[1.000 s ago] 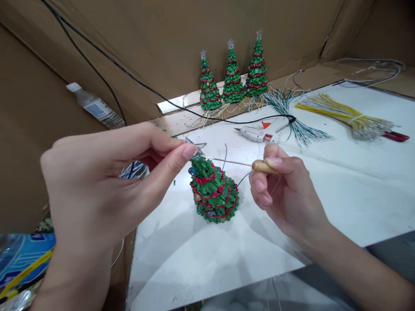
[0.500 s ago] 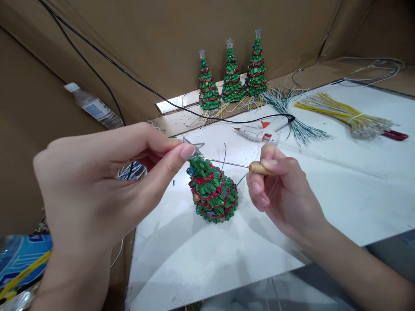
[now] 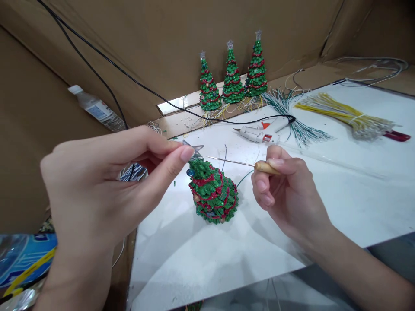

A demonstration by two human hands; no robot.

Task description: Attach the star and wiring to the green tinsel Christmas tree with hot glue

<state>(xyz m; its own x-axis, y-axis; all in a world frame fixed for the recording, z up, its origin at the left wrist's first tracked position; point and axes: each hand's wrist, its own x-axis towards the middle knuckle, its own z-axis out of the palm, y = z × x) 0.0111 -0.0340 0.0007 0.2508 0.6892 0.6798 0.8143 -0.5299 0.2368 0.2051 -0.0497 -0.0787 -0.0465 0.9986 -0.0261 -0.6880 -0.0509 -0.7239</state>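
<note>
A small green Christmas tree figurine (image 3: 214, 192) with red garlands stands on the white board (image 3: 181, 259), leaning in view. At its top, my left hand (image 3: 110, 177) pinches a clear star (image 3: 197, 151) between thumb and forefinger; the fingers hide part of the star. My right hand (image 3: 285, 185) is closed round the wooden handle of an awl (image 3: 267, 167). The awl's thin metal shaft points left, its tip a little to the right of the star and apart from it. Thin dark wires show behind the tree.
Three similar trees (image 3: 231, 82) stand along the cardboard wall at the back. A white glue gun (image 3: 256, 134) lies behind my right hand, beside green-white wires (image 3: 301, 121) and a yellow wire bundle (image 3: 343, 114). A plastic bottle (image 3: 97, 108) leans at left; a black cable (image 3: 145, 88) crosses above.
The awl in my right hand has drawn back to the right, its tip now away from the star. My left hand keeps its pinch on the star, shifting only slightly in view.
</note>
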